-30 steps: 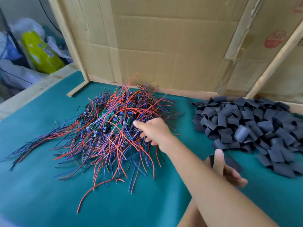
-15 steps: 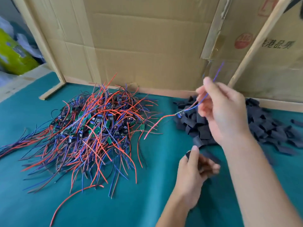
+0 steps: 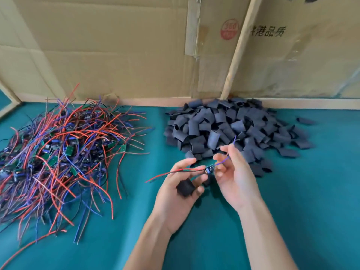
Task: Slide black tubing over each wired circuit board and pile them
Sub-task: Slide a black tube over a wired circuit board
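Just in front of the black tubing pile (image 3: pixel 231 129), the right hand (image 3: pixel 236 176) pinched the purple wires of one small circuit board (image 3: pixel 209 169); beside it the left hand (image 3: pixel 180 193) gripped a black tubing piece (image 3: pixel 185 187); the tangled wired-board heap (image 3: pixel 64 152) lay well left of that pile

A makeshift small-parts assembly workshop: a desk (image 3: pixel 292 201) covered in teal cloth, walled off by flattened cardboard boxes (image 3: pixel 116 45) and bare wooden battens (image 3: pixel 236 49), carries bulk heaps of wired circuit boards (image 3: pixel 64 152) and cut black tubing (image 3: pixel 229 125).
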`<state>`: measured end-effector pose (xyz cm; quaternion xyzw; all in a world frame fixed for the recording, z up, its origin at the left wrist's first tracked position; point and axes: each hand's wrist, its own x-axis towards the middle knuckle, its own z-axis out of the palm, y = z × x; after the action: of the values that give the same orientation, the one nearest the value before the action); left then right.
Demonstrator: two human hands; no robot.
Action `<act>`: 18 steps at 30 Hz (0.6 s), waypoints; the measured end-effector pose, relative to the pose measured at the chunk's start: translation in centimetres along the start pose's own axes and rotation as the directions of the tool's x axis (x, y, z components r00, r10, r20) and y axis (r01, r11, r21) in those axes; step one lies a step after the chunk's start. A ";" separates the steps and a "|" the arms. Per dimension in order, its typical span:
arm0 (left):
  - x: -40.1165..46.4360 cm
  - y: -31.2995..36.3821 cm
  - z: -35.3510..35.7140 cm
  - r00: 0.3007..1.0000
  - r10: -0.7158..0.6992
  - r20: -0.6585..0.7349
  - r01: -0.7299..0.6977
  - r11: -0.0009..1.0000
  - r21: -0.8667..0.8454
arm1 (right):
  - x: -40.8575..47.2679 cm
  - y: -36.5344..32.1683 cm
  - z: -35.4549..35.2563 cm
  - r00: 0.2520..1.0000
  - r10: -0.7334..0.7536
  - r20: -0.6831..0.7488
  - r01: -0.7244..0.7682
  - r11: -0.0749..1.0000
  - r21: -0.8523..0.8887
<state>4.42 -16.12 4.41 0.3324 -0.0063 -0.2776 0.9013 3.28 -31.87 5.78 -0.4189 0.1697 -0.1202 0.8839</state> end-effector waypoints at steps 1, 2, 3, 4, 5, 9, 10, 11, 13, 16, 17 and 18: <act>0.0 0.0 0.0 1.000 0.016 -0.002 -0.016 1.000 -0.021 | -0.2 0.1 0.2 0.997 0.015 0.072 -0.013 0.999 -0.030; 0.0 0.0 -0.1 0.999 0.041 -0.010 -0.041 0.999 -0.035 | -0.3 0.2 0.4 0.990 0.032 0.134 -0.024 0.998 -0.059; -0.1 0.0 0.0 0.998 0.061 -0.017 -0.062 0.997 -0.040 | -0.3 0.4 0.4 0.982 0.045 0.185 -0.031 0.996 -0.083; -0.1 0.0 0.0 0.996 0.081 -0.024 -0.082 0.996 -0.033 | -0.3 0.5 0.4 0.973 0.048 0.227 -0.026 0.995 -0.100; -0.3 0.0 0.1 0.994 0.102 -0.029 -0.102 0.995 -0.021 | -0.4 0.6 0.4 0.963 0.052 0.264 -0.021 0.993 -0.119; -0.6 -0.9 0.1 0.980 0.190 -0.060 -0.188 0.981 0.036 | -0.8 0.8 0.7 0.950 0.066 0.305 0.019 0.964 -0.267; -0.7 -1.2 0.1 0.970 0.223 -0.092 -0.215 0.972 0.090 | -0.8 0.8 0.7 0.955 0.055 0.293 0.029 0.961 -0.275; -0.8 -1.5 0.1 0.957 0.259 -0.134 -0.236 0.957 0.167 | -0.8 0.6 0.8 0.960 0.043 0.277 0.032 0.964 -0.263; -0.9 -2.0 0.2 0.911 0.354 -0.210 -0.259 0.889 0.377 | -0.8 -0.4 0.7 0.969 0.032 0.245 0.007 0.988 -0.156; -1.0 -2.8 0.6 0.867 0.472 -0.161 -0.287 0.737 0.611 | -0.9 -1.9 -0.1 0.976 0.011 0.219 -0.030 0.996 0.083; -1.1 -2.9 0.7 0.855 0.500 -0.139 -0.298 0.692 0.657 | -1.1 -2.2 -0.3 0.980 0.007 0.197 -0.030 0.993 0.111; -1.3 -2.8 0.8 0.840 0.530 -0.121 -0.310 0.649 0.695 | -1.2 -2.5 -0.6 0.984 0.004 0.178 -0.026 0.992 0.123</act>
<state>1.83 -17.67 3.54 0.6523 -0.0369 0.0181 0.7568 1.73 -33.41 7.58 -0.3704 0.0855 -0.0860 0.9209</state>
